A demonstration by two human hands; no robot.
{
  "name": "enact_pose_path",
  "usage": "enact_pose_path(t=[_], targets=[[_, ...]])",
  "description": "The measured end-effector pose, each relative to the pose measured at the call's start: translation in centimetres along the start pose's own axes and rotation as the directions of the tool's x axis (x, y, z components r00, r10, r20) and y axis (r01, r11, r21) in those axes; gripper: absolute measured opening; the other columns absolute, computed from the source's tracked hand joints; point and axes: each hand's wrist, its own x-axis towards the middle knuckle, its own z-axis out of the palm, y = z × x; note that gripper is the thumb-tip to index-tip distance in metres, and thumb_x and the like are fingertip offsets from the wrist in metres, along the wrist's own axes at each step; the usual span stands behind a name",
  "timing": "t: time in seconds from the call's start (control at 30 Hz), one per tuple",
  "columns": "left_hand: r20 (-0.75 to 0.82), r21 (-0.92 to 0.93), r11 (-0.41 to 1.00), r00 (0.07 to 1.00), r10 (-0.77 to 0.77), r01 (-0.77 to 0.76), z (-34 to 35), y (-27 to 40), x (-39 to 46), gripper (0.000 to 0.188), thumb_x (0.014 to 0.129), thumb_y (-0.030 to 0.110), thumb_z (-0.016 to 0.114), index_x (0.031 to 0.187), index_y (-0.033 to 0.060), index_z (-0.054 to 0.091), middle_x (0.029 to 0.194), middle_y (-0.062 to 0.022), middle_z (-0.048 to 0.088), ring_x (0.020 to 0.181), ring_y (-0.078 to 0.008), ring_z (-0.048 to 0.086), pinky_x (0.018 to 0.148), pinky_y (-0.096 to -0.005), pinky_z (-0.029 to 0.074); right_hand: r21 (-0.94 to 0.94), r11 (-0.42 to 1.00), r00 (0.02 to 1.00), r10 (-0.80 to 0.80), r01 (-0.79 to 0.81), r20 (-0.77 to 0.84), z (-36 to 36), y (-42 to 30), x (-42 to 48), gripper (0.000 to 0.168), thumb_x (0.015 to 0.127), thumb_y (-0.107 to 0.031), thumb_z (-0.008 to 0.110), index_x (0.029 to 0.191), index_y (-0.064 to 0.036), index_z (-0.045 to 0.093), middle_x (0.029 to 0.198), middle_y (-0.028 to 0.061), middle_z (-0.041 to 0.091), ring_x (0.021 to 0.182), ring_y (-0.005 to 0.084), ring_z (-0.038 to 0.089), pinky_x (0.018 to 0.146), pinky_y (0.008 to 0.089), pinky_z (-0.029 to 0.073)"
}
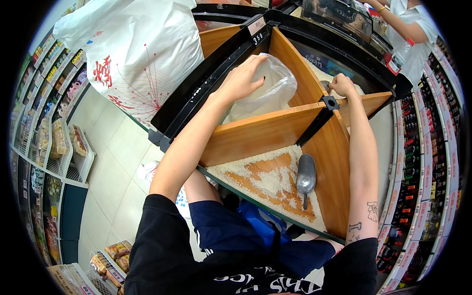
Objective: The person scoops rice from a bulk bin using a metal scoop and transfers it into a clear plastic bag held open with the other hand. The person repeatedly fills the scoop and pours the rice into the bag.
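Note:
My left hand (241, 79) grips the open mouth of a translucent plastic bag (278, 84), its fingertips over the rim. The bag sits in the back-left compartment of a wooden grain bin, with pale contents showing through its side. My right hand (343, 85) reaches into the back-right compartment, closed around a metal scoop (326, 85) that is mostly hidden by the hand and the divider. White rice (357, 88) lies around it. Closer to me, a second metal scoop (306, 173) rests on thinly scattered rice (271, 180) in the front compartment.
Wooden dividers (265, 125) and a black post top (330, 103) stand between my arms. A large white printed bag (143, 59) leans at the left. Another person (413, 29) stands at back right, near a plastic bottle (402, 57). Stocked shelves (409, 177) line both sides.

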Motion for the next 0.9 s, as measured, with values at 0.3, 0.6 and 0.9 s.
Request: enact_pose_path(t=[0.3, 0.6, 0.9], targets=[[-0.029, 0.011, 1.000, 1.000, -0.010, 0.011, -0.3, -0.7, 0.1, 0.054, 0.081, 0.005, 0.057, 0.134, 0.0028, 0.046, 0.126, -0.0132, 0.056, 0.120, -0.0296, 0.053, 0.102, -0.0365, 0.042, 0.292, 0.955, 0.978, 0.019, 0.044, -0.209, 0.1, 1.0, 0.5, 0.027, 0.081, -0.027, 0.069, 0.082, -0.001, 0.070, 0.087, 0.0206, 0.070, 0.089, 0.0320, 0.068, 0.080, 0.0396, 0.051], [-0.050, -0.029, 0.999, 0.998, -0.038, 0.037, -0.5, -0.9, 0.1, 0.052, 0.081, 0.003, 0.056, 0.132, 0.0037, 0.048, 0.123, -0.0134, 0.058, 0.118, -0.0292, 0.055, 0.101, -0.0361, 0.042, 0.450, 0.893, 0.920, 0.177, -0.002, -0.349, -0.7, 1.4, -0.2, 0.032, 0.085, -0.034, 0.064, 0.083, -0.003, 0.071, 0.080, 0.0164, 0.070, 0.086, 0.0300, 0.068, 0.079, 0.0383, 0.050], [-0.049, -0.032, 0.999, 0.998, -0.042, 0.041, -0.4, -1.2, 0.2, 0.052, 0.081, 0.002, 0.056, 0.132, 0.0032, 0.048, 0.124, -0.0138, 0.058, 0.119, -0.0289, 0.054, 0.102, -0.0362, 0.042, 0.693, 0.715, 0.906, 0.223, 0.098, -0.358, -0.7, 2.6, 0.5, 0.030, 0.088, -0.033, 0.065, 0.080, -0.005, 0.069, 0.068, 0.0013, 0.062, 0.061, 0.0118, 0.055, 0.060, 0.0293, 0.044]])
